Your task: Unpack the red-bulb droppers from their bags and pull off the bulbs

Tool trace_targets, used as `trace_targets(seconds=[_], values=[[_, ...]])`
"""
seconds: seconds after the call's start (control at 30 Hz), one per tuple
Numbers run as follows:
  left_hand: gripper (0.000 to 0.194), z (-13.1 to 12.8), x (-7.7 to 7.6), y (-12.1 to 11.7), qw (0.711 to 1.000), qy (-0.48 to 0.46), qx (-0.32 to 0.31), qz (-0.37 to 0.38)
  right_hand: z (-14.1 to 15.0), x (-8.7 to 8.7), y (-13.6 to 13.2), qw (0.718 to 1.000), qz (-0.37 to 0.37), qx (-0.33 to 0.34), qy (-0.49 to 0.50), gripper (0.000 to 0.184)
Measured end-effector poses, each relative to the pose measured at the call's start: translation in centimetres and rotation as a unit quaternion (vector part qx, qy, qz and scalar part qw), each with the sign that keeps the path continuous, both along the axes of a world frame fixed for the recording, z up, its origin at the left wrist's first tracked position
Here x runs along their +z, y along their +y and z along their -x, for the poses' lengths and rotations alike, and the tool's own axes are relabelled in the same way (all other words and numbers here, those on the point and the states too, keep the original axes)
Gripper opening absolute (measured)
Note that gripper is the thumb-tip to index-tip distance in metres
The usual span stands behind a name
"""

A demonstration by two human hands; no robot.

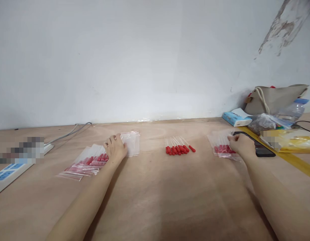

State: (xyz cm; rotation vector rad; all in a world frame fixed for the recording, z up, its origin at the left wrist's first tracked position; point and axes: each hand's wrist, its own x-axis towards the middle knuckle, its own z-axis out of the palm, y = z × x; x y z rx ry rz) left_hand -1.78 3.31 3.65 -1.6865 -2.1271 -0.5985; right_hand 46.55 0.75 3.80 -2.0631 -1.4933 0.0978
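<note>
My left hand [116, 148] rests with bent, spread fingers between two groups of clear zip bags. On its left lie overlapping zip bags [88, 162] with red-tipped sticks inside. Its thumb side is against a stack of flat zip bags [131, 144]; no sticks show in these. Over on the right, my right hand [242, 144] has its fingers closed at the edge of a zip bag [222, 145] holding several red-tipped sticks. Between my hands lies a row of loose white sticks with red bulb-shaped ends [178, 149], red ends toward me.
A black phone [265, 149] lies beyond my right hand, near a yellow strip [298, 165]. Behind it are a blue box [236, 118], a grey bag [275, 97] and yellow packaging [295, 140]. A power strip [9, 174] with a grey cable [69, 133] lies at left.
</note>
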Motion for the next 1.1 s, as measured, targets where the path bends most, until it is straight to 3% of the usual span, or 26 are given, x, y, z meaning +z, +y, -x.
trace_targets(seconds=[0.07,0.13,0.17,0.23,0.3,0.37,0.43,0.5,0.57,0.67,0.73,0.8,0.87,0.97,1.03,1.1], values=[[0.044,-0.7,0.4,-1.0,0.999,0.006,-0.039,-0.037,1.8,1.9,-0.3,0.998,-0.055,-0.011,0.005,0.02],[0.042,-1.2,0.7,-2.2,0.993,-0.026,-0.1,-0.059,4.5,3.4,-0.9,0.996,-0.077,0.039,0.026,0.021],[0.04,-1.4,0.8,-2.8,0.986,-0.054,-0.141,-0.065,6.3,4.0,-1.3,0.992,-0.082,0.086,0.051,0.023],[0.037,-1.8,0.8,-4.0,0.963,-0.13,-0.23,-0.051,10.4,4.1,-2.3,0.938,-0.06,0.29,0.18,0.024],[0.034,-2.4,0.6,-5.4,0.932,-0.203,-0.299,-0.006,15.1,3.2,-3.4,0.86,0.016,0.443,0.254,0.024],[0.031,-3.1,0.1,-6.6,0.91,-0.25,-0.33,0.026,19.5,1.4,-4.1,0.798,0.096,0.525,0.281,0.022],[0.027,-3.8,-0.3,-7.9,0.903,-0.266,-0.338,0.015,23.0,-0.5,-4.6,0.786,0.136,0.522,0.304,0.019],[0.024,-4.2,-0.5,-9.0,0.902,-0.261,-0.344,0.007,25.2,-2.2,-5.1,0.79,0.15,0.476,0.356,0.027],[0.028,-4.4,-0.3,-10.0,0.894,-0.243,-0.372,0.054,25.9,-3.0,-5.8,0.815,0.156,0.417,0.371,0.041],[0.056,-4.2,0.5,-11.1,0.849,-0.195,-0.452,0.191,25.1,-2.6,-7.2,0.863,0.181,0.371,0.29,0.054],[0.071,-3.9,1.0,-11.3,0.814,-0.16,-0.491,0.267,24.0,-1.7,-7.8,0.902,0.143,0.368,0.174,0.046],[0.073,-3.7,1.3,-11.0,0.785,-0.136,-0.516,0.315,23.0,-0.7,-7.9,0.924,0.085,0.366,0.071,0.029],[0.07,-3.7,1.3,-10.3,0.747,-0.123,-0.556,0.344,22.3,-0.2,-7.7,0.912,0.02,0.408,0.029,0.021],[0.073,-4.1,0.8,-8.6,0.686,-0.127,-0.625,0.352,21.6,-0.2,-7.3,0.85,-0.042,0.524,0.034,0.026],[0.074,-4.3,0.3,-7.6,0.691,-0.148,-0.63,0.322,21.1,-0.7,-7.2,0.828,-0.027,0.558,0.041,0.039],[0.066,-4.5,-0.2,-6.9,0.746,-0.182,-0.581,0.271,20.5,-1.2,-7.3,0.845,0.004,0.532,0.044,0.054]])
